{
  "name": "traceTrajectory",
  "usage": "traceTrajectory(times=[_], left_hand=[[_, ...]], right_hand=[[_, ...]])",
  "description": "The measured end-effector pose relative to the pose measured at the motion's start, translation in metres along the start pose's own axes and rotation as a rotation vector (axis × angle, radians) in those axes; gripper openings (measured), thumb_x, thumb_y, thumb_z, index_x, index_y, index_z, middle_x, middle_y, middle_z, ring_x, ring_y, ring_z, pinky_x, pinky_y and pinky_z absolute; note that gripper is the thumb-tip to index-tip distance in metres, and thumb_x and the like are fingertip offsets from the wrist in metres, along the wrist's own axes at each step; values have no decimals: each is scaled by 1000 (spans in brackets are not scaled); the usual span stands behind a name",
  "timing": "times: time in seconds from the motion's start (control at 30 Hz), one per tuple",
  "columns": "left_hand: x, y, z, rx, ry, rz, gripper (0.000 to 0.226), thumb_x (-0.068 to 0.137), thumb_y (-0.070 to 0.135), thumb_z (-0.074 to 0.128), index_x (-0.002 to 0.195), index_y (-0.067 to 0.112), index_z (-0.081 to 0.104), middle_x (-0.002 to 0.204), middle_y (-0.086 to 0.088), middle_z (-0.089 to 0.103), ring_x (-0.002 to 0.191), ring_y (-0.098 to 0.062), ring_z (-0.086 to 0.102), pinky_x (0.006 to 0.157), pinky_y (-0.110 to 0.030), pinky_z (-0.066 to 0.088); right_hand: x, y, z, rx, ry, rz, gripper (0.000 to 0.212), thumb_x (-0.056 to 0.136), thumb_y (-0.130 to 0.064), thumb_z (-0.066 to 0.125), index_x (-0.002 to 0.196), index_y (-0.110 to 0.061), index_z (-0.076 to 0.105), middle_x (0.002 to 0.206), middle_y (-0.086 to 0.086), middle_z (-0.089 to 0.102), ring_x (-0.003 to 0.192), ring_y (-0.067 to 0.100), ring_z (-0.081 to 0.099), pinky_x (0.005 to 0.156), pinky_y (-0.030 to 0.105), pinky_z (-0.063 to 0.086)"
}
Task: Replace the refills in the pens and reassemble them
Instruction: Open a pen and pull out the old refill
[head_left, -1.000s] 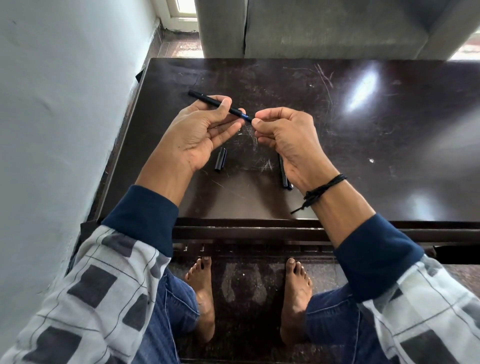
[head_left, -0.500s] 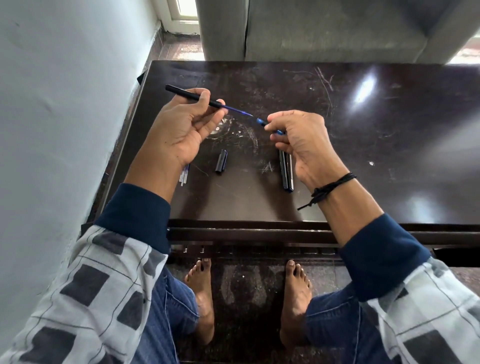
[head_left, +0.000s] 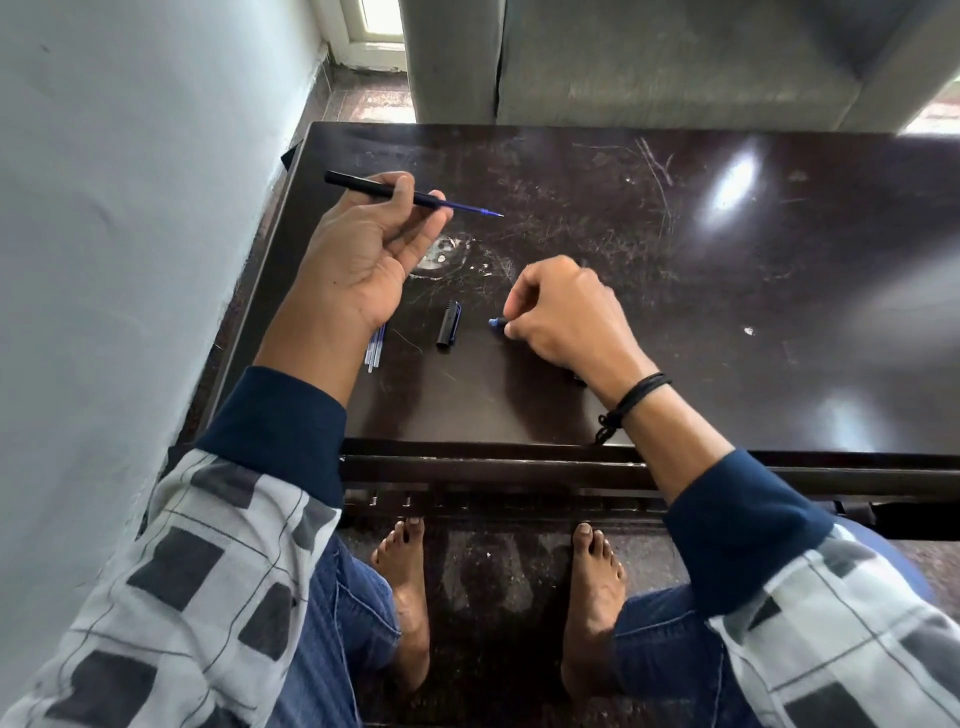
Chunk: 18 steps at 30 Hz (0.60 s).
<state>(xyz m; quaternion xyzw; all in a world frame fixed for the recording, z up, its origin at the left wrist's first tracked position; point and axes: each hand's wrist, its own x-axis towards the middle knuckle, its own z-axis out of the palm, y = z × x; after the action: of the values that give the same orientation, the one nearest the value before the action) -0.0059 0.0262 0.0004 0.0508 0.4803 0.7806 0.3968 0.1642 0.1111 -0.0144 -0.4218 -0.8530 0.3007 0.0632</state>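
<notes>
My left hand (head_left: 363, 249) holds a black pen barrel (head_left: 363, 186) raised over the dark table (head_left: 727, 312), and a blue refill (head_left: 475, 209) sticks out of its right end. Lower down, my right hand (head_left: 566, 317) rests on the table and pinches a small blue pen tip piece (head_left: 496, 322). A black pen cap (head_left: 449, 324) lies between the two hands. Spare clear refills (head_left: 376, 348) lie partly hidden under my left wrist. Another black pen is mostly hidden under my right wrist, with only its end (head_left: 579, 381) showing.
A white wall (head_left: 130, 208) runs close along the table's left side. A grey sofa (head_left: 675, 62) stands behind the table's far edge. My bare feet (head_left: 405, 597) are on the floor below the table's front edge.
The tip piece has come off the barrel. My right hand moved down to the table with it, and my left hand stayed up holding the barrel with the refill exposed.
</notes>
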Motion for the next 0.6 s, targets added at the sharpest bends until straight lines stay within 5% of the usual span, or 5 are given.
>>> traceTrajectory(times=[0.27,0.37,0.43,0.6], left_hand=[[-4,-1,2,18,-18,-13,4,94,3,66,94,6,65,98,-23,73,99,-34,74,73,-26,60],[-6,-1,3,-8,-28,-23,3,95,3,65,96,5,64,96,-23,74,98,-35,75,73,-26,60],[-8,-2,5,-17,-38,-38,3,95,3,65,97,5,63,95,-23,75,96,-35,75,73,-27,60],[-14,-13,14,-18,-86,-96,3,97,2,62,100,4,63,92,-22,75,91,-32,76,75,-27,61]], right_hand=[[2,2,2,6,-39,22,12,77,-27,82,81,-24,71,84,-6,72,85,17,66,70,28,44],[1,-4,-4,522,-22,122,18,78,-28,85,77,-17,70,80,-2,75,70,13,64,63,27,52],[1,-8,-11,892,-65,217,14,82,-27,82,84,-18,71,80,0,74,63,9,59,54,20,45],[3,-7,-11,1322,-162,390,12,89,-26,75,101,-22,76,86,-4,76,61,5,61,53,17,46]])
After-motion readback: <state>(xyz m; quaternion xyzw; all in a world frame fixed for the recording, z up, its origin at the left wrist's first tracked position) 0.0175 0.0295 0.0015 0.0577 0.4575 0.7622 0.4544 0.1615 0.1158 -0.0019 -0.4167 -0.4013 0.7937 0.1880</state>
